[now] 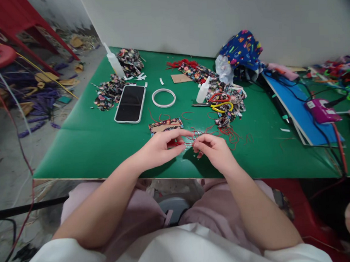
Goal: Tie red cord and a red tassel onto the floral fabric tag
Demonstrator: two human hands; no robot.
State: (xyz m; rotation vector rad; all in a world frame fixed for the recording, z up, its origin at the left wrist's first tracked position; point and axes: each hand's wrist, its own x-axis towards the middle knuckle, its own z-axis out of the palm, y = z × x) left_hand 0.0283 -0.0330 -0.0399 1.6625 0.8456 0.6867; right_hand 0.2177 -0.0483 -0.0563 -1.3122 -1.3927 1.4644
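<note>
Over a green bench, the left hand and right hand each pinch a thin red cord between closed fingertips. The cord looks light, limp and tangle-prone, likely best gripped near its ends.

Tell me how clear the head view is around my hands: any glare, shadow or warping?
Head view: even light, soft shadows under the left hand and right hand; red thread between the fingertips is small and slightly blurred; table edge bows from wide-angle distortion; phone screen shows faint glare.

red thread tangle too fine, fingers curled under
</note>
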